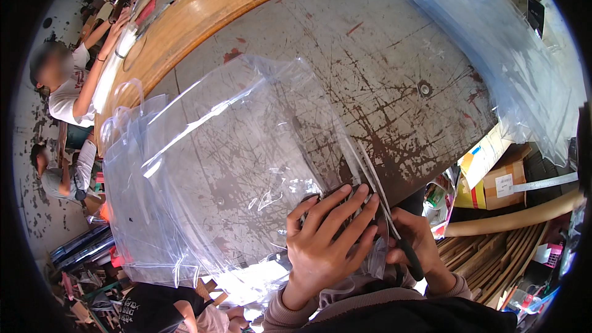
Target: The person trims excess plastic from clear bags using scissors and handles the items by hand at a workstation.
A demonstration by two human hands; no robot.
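Two seated people (65, 80) at far left, beyond the wooden bench edge (203, 9). Clear bags (209, 166), stacked, lying on the scarred grey table (394, 68) and overhanging its near edge at lower left. Left hand (327, 240): fingers spread, pressed flat on the stack's near right corner. Right hand (413, 246): closed around a dark-handled tool (410, 259) at the table edge, just beside the left. Open tabletop beyond the bags. Second bag pile (493, 43) along the right edge; cartons (499, 176) below.
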